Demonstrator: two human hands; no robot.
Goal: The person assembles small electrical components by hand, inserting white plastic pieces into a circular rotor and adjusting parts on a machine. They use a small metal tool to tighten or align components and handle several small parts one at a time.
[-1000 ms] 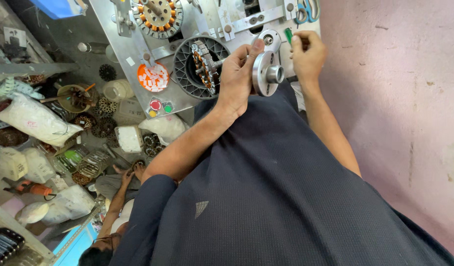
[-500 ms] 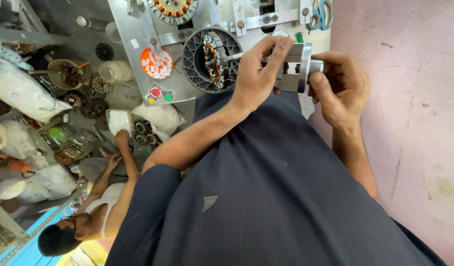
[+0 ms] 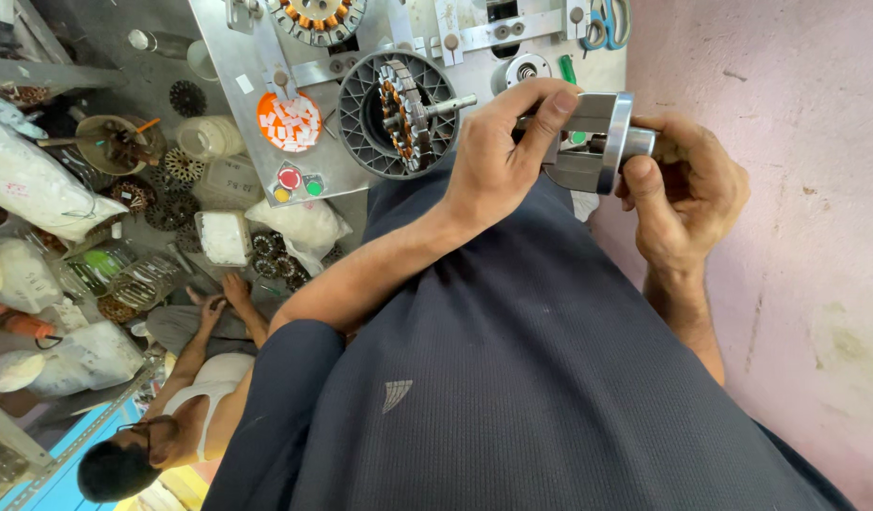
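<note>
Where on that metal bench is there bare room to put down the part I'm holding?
The bench plate is bare along its left edge, left of the orange dish, and in small gaps beside the black ribbed housing. The top right is crowded with brackets and scissors. Both hands hold the metal flanged part.

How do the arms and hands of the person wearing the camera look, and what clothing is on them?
Both arms are bare from the upper arm down. The left hand and right hand have no gloves, rings, watch or bracelet that I can see. A short sleeve of the dark navy ribbed shirt, with a small pale fan-shaped mark, covers the left upper arm.
</note>
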